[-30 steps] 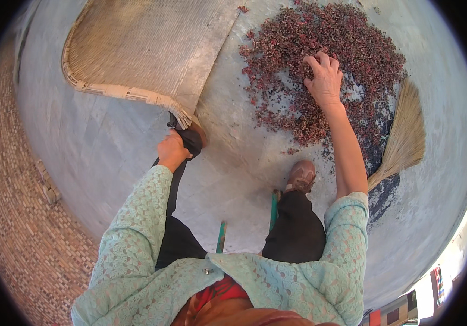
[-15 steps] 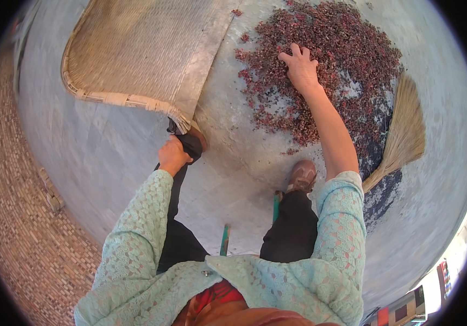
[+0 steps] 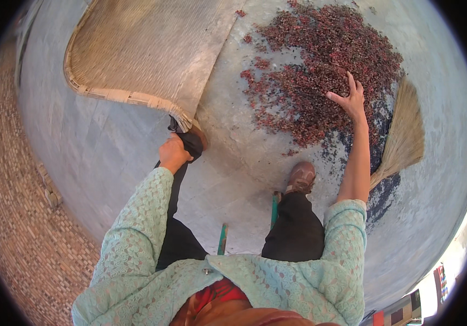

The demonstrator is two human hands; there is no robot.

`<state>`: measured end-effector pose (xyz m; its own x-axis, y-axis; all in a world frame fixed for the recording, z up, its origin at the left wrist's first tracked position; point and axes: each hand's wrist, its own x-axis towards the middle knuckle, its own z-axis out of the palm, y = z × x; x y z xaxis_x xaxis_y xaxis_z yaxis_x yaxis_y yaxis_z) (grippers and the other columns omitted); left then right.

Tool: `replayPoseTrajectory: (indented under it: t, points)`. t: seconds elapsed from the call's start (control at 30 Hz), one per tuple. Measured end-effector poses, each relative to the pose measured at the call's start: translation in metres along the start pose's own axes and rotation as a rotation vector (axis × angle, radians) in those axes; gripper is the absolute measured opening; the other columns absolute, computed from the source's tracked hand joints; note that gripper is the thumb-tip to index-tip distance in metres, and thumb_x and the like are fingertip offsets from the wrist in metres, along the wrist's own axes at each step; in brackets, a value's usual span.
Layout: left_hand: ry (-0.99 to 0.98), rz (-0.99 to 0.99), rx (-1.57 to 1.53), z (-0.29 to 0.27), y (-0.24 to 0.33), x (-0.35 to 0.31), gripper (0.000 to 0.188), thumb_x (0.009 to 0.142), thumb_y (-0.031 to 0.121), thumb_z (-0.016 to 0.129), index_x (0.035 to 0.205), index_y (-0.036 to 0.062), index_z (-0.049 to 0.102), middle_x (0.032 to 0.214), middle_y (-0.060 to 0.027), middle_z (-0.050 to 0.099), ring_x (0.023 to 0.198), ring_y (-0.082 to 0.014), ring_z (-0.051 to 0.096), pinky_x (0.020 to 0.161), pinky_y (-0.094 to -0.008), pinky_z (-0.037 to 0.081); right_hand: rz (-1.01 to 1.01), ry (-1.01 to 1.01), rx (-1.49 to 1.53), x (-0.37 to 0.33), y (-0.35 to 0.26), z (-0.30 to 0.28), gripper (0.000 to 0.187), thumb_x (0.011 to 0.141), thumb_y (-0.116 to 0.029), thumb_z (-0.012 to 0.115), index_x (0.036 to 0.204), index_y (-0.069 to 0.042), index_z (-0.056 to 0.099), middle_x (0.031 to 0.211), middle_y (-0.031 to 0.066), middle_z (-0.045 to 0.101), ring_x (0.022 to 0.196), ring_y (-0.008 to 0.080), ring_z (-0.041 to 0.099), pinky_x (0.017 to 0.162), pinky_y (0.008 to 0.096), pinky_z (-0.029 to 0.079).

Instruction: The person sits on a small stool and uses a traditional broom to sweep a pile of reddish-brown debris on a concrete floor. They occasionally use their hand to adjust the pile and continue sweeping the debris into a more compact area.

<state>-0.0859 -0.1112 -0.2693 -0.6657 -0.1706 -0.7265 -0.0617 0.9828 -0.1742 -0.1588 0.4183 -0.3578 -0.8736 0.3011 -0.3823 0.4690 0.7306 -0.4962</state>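
Note:
My right hand (image 3: 353,102) reaches over a spread of dark red and brown dried seed heads (image 3: 336,43) on the floor. Its fingers are apart, pointing away from me, with nothing visible in them. My left hand (image 3: 174,153) is curled beside the black cloth of my left trouser leg, just above the brown shoe. What its fingers close on, if anything, is hidden. Past that shoe lies a large woven winnowing basket (image 3: 146,49) with a pale bound rim. Fine black seeds (image 3: 383,201) lie under and beside the pile.
A straw hand broom (image 3: 404,130) lies along the pile's right side. My right shoe (image 3: 302,176) stands near the pile's front edge. Green legs of a low seat (image 3: 222,239) show between my legs. Brick paving (image 3: 21,217) borders the grey concrete floor (image 3: 108,157) on the left.
My right hand has moved right and nearer to me across the pile. A gap in the seed heads now shows around where it was. My left hand has barely moved.

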Motion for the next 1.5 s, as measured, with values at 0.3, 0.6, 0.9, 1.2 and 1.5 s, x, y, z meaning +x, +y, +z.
replayPoseTrajectory:
  t: [0.3, 0.6, 0.9, 1.2, 1.5]
  points:
    - [-0.031, -0.023, -0.043, 0.003, -0.005, -0.001, 0.083, 0.051, 0.032, 0.091, 0.109, -0.0034, 0.044, 0.098, -0.0206, 0.065, 0.091, -0.0336, 0.066, 0.079, -0.0382, 0.054, -0.259, 0.018, -0.137, -0.071, -0.107, 0.044, 0.079, 0.061, -0.012, 0.081, 0.132, -0.027, 0.051, 0.135, 0.0115, 0.041, 0.120, 0.0396, 0.041, 0.090, 0.0507, 0.047]
    - [-0.024, -0.028, -0.012, 0.005, -0.005, 0.002, 0.083, 0.052, 0.034, 0.091, 0.110, -0.0030, 0.043, 0.098, -0.0206, 0.065, 0.091, -0.0341, 0.067, 0.078, -0.0396, 0.054, -0.200, -0.185, -0.440, -0.031, -0.135, 0.057, 0.097, 0.064, -0.020, 0.086, 0.143, -0.039, 0.032, 0.156, 0.0111, 0.015, 0.131, 0.0518, 0.028, 0.083, 0.0631, 0.050]
    - [-0.042, -0.036, -0.027, -0.003, 0.002, 0.001, 0.082, 0.051, 0.033, 0.091, 0.108, -0.0025, 0.044, 0.099, -0.0210, 0.066, 0.092, -0.0345, 0.067, 0.078, -0.0393, 0.053, -0.190, 0.041, 0.241, -0.045, -0.053, 0.017, 0.053, 0.069, -0.017, 0.079, 0.117, -0.018, 0.057, 0.124, 0.0089, 0.051, 0.114, 0.0287, 0.053, 0.088, 0.0417, 0.049]
    - [-0.043, -0.053, -0.017, -0.006, 0.000, -0.004, 0.082, 0.051, 0.032, 0.091, 0.109, -0.0034, 0.044, 0.098, -0.0210, 0.066, 0.093, -0.0345, 0.067, 0.080, -0.0392, 0.053, 0.103, 0.350, 0.156, -0.139, 0.061, -0.034, 0.053, 0.083, -0.030, 0.072, 0.128, -0.010, 0.054, 0.132, 0.0134, 0.046, 0.124, 0.0325, 0.045, 0.099, 0.0434, 0.041]
    - [-0.041, -0.019, 0.007, -0.009, 0.007, -0.002, 0.083, 0.052, 0.032, 0.090, 0.110, -0.0060, 0.045, 0.099, -0.0211, 0.067, 0.094, -0.0334, 0.067, 0.080, -0.0387, 0.052, 0.546, 0.291, -0.436, -0.241, 0.192, 0.015, 0.096, 0.067, -0.050, 0.079, 0.147, -0.027, 0.032, 0.150, 0.0183, 0.028, 0.134, 0.0413, 0.029, 0.104, 0.0587, 0.030]
